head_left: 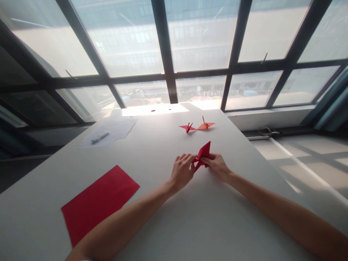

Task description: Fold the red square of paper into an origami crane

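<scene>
Between my two hands is a folded red paper crane [204, 150], tilted, with one pointed part up to the right and another pointing down. My left hand [182, 168] is closed, its fingers pinching the crane's left side. The thumb and fingers of my right hand [217, 166] grip it from the right. Some of the fingertips are hidden behind the paper. Farther back stand a finished red paper crane [188, 127] and an orange paper crane [206, 125], side by side with wing tips close together.
On the white table [152, 224], a red paper sheet [100, 203] lies to the left, partly under my left forearm. White papers [122, 127] with a whitish tube-like object [100, 137] lie at the far left. Large windows [201, 36] rise behind the table; its right edge drops to the floor.
</scene>
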Available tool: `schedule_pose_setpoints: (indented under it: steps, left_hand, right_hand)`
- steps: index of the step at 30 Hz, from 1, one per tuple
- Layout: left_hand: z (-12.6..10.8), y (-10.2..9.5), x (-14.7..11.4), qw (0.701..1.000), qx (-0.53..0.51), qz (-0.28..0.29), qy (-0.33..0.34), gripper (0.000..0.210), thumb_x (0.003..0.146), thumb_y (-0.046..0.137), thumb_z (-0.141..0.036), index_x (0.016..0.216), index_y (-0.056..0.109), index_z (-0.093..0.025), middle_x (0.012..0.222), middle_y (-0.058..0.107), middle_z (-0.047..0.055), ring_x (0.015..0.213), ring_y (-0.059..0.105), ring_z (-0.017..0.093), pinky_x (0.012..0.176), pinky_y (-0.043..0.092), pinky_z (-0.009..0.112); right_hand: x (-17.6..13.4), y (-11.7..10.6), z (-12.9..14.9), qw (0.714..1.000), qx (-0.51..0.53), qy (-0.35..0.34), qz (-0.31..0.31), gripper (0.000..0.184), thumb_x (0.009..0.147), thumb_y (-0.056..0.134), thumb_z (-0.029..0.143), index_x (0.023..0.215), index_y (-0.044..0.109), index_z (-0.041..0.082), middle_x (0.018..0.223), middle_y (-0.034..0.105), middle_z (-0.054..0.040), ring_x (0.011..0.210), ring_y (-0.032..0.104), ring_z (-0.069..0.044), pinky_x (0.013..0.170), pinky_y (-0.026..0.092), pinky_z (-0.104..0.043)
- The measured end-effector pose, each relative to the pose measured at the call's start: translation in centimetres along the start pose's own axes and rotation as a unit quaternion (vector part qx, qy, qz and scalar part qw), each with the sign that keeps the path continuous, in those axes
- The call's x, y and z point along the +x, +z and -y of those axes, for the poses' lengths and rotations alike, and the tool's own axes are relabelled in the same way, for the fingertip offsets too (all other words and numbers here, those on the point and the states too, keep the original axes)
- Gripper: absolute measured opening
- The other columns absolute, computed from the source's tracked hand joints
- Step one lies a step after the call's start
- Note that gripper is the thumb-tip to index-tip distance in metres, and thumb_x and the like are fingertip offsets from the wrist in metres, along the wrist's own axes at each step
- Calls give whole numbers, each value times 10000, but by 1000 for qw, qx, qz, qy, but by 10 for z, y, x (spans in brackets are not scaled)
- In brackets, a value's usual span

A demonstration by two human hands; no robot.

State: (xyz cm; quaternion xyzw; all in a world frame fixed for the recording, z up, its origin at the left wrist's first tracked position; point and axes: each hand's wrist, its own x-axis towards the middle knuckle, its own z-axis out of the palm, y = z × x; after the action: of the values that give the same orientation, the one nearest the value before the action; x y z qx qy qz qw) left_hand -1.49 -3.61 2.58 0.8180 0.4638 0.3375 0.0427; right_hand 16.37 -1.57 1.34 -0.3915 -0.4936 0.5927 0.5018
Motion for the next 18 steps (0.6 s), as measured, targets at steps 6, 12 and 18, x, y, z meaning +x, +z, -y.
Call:
schedule_pose_setpoints:
  steps: [6, 12, 18]
  left_hand:
    - [5, 2, 0, 1000, 17, 13, 12, 118, 903, 594, -223, 986, 674, -250, 938, 675, 23, 881, 591, 186, 798, 408, 324]
    - [6, -2, 1, 996, 68, 18, 48, 213, 877, 558, -102, 980, 673, -248, 966, 640, 26, 900, 563, 186, 801, 407, 325]
    - [2, -14, 4, 980, 159, 37, 111, 205, 906, 517, -90, 1006, 635, -225, 1030, 647, 44, 959, 566, 211, 899, 392, 399]
  right_hand:
    - [2, -2, -3, 1000, 2, 20, -2, 277, 688, 783, 379, 832, 751, 144, 739, 671, -43, 637, 521, -131, 598, 398, -271]
    - [1, -3, -1, 999, -19, 13, 31, 273, 693, 771, 371, 832, 752, 136, 733, 675, -48, 626, 514, -131, 594, 393, -274]
    - [3, -4, 1, 997, -55, 21, 57, 285, 701, 767, 392, 823, 746, 135, 692, 665, -40, 588, 502, -123, 563, 375, -270]
